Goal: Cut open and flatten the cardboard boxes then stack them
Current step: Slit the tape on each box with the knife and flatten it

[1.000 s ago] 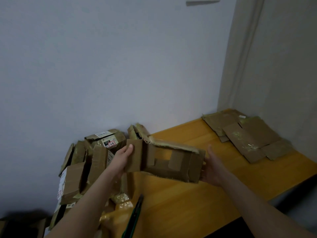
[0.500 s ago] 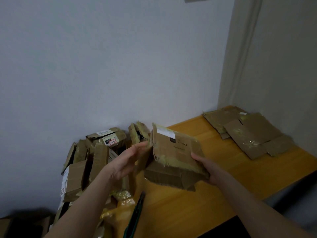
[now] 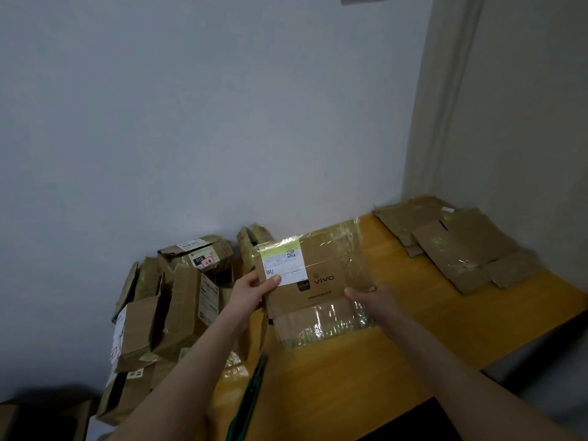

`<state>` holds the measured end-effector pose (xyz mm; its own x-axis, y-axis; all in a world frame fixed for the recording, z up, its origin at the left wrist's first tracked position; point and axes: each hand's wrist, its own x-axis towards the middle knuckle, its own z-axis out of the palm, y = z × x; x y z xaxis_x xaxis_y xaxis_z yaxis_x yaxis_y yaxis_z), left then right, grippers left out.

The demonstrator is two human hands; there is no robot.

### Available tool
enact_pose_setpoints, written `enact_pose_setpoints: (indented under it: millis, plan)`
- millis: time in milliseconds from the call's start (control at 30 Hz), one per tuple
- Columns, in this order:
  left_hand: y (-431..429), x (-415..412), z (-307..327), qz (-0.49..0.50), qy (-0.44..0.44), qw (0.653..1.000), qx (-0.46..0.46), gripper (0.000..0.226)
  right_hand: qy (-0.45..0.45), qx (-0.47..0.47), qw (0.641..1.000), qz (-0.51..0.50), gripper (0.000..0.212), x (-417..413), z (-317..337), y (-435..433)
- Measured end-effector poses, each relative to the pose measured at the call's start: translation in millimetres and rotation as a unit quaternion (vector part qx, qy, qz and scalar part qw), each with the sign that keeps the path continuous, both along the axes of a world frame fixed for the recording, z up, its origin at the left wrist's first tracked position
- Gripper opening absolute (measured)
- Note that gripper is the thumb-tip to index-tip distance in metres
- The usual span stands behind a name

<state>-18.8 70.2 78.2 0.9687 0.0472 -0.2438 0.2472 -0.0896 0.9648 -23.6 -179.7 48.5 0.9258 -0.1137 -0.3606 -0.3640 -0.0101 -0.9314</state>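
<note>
A heap of taped, unopened cardboard boxes (image 3: 178, 307) sits at the far left against the white wall (image 3: 222, 122), some leaning on each other at the table's left end. The left hand (image 3: 251, 294) pinches the left edge of the flattened vivo box (image 3: 331, 281), thumb on the corner of its white shipping label (image 3: 284, 265), fingers hidden behind. The box is held just above the yellow wooden table (image 3: 397, 338), printed face up, a tape-covered flap hanging toward the person. Below it a dark green tool (image 3: 251, 393) lies on the table, too blurred to name. The right hand (image 3: 369, 299) grips the box's right edge, thumb on top. Far right, in the table's corner, lies the stack of flattened cardboard (image 3: 461, 246)
</note>
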Motion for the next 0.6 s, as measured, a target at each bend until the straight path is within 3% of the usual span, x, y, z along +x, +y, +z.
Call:
enact_pose_setpoints:
  millis: [100, 200, 300, 367, 467, 600]
  plan:
    - [-5, -1, 2, 0.020, -0.051, 0.998, 0.024, 0.026, 0.013, 0.026, 1.000, 0.011, 0.032, -2, 2, 0]
    - [-5, 1, 2, 0.024, -0.106, 0.984, 0.144, 0.023, 0.037, 0.061, 0.997, 0.038, 0.027, 1, 0, -7]
    - [1, -1, 0, -0.005, -0.167, 0.948, 0.270, 0.011, 0.045, 0.137, 0.989, -0.025, 0.039, 8, 0, -24]
    - [6, -4, -4, -0.048, -0.250, 0.906, 0.339, 0.016, 0.051, 0.178, 0.981, -0.049, 0.046, 13, 3, -33]
    - [6, -7, -13, -0.098, -0.367, 0.828, 0.413, 0.027, 0.084, 0.055, 0.995, 0.028, 0.070, 20, 10, -33]
    - [-10, -10, -9, -0.141, -0.430, 0.776, 0.439, 0.035, 0.126, -0.121, 0.979, 0.107, 0.094, 20, 13, -17]
